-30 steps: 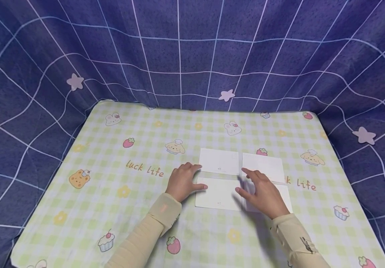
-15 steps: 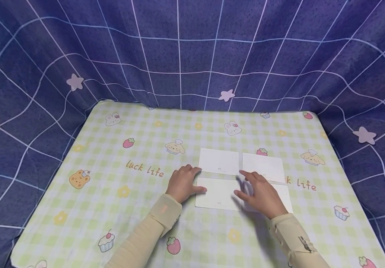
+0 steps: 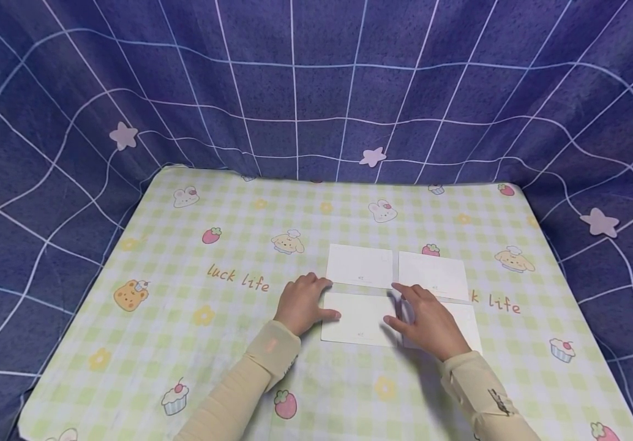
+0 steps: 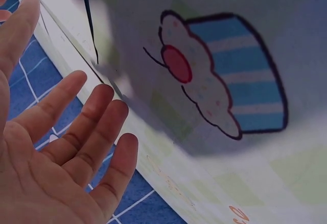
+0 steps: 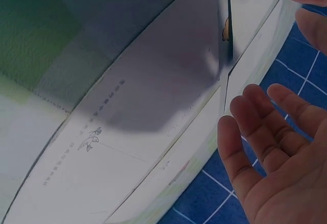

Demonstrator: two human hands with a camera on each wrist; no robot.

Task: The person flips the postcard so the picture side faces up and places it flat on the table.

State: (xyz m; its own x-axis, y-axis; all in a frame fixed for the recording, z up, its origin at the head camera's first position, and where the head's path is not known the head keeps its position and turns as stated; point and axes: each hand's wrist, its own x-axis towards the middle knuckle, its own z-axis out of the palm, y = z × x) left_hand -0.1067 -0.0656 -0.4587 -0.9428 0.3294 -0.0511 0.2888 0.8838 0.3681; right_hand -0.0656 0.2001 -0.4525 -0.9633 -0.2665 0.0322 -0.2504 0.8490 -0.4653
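Observation:
Several white postcards lie flat on the tablecloth in two rows of two: far left postcard, far right postcard, near left postcard and near right postcard. My left hand is at the left edges of the left pair, thumb over the near one, fingertips by the far one's corner. My right hand hovers over the near right postcard and hides much of it. Its index fingertip reaches the gap between the far postcards. Both wrist views show loosely spread fingers with nothing in them. Faint print and a small drawing mark one postcard.
A green checked tablecloth with printed strawberries, cupcakes and animals covers the table. Behind it and at both sides hangs a blue curtain with white grid lines and stars. Beige sleeves cover both forearms.
My right hand has shifted slightly left and toward the body. My left hand's fingertips have dropped a little. The postcards lie where they were.

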